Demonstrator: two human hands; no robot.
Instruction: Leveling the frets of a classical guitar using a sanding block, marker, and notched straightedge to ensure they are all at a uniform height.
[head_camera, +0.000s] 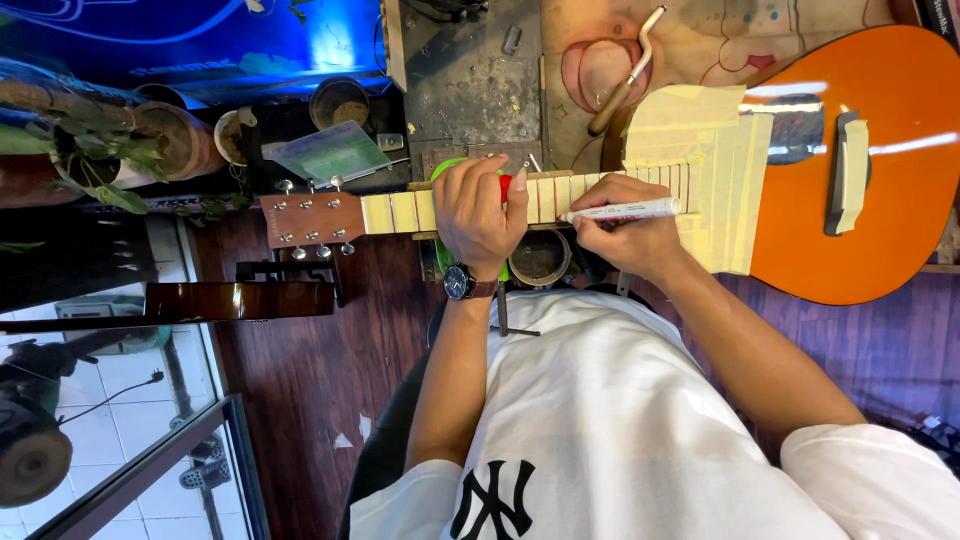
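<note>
Left hand (482, 215) clasps taped guitar neck (400, 211) — right hand (625, 235) holds white marker (622, 211), seemingly tip-down

Bright orange guitar body (880, 200), glossy, with a dark bridge (838, 175). Pale yellow masking tape (725, 190) covers its upper face and bands the neck (400, 212) in stripes. Reddish-brown headstock (310, 220), silver tuners. White marker (625, 211) with a red tip. White T-shirt (620, 420), black emblem. Blue panel (200, 40) glowing behind.
</note>
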